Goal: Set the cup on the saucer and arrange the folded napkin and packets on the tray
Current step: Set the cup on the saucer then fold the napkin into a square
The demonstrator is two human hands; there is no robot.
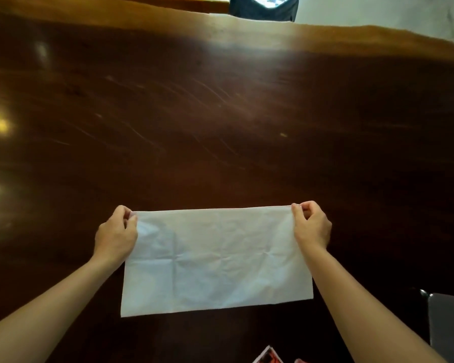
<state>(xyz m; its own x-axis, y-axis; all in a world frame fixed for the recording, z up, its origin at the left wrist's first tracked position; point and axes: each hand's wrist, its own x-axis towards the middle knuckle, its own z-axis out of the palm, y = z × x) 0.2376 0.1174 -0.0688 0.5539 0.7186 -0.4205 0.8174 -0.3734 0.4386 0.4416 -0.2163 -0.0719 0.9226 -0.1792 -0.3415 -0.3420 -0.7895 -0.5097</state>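
A white paper napkin point(216, 260), folded once into a wide rectangle, is stretched out over the dark wooden table point(220, 113). My left hand point(116, 235) pinches its far left corner and my right hand point(312, 225) pinches its far right corner. The near edge of the napkin hangs or lies loose toward me. Corners of red and white packets point(269, 356) peek in at the bottom edge. No cup or saucer shows. A grey flat edge, possibly the tray point(448, 320), sits at the lower right.
The table's far edge point(325, 30) runs across the top, with a dark chair back point(264, 9) behind it. Light reflections glare on the left side of the tabletop.
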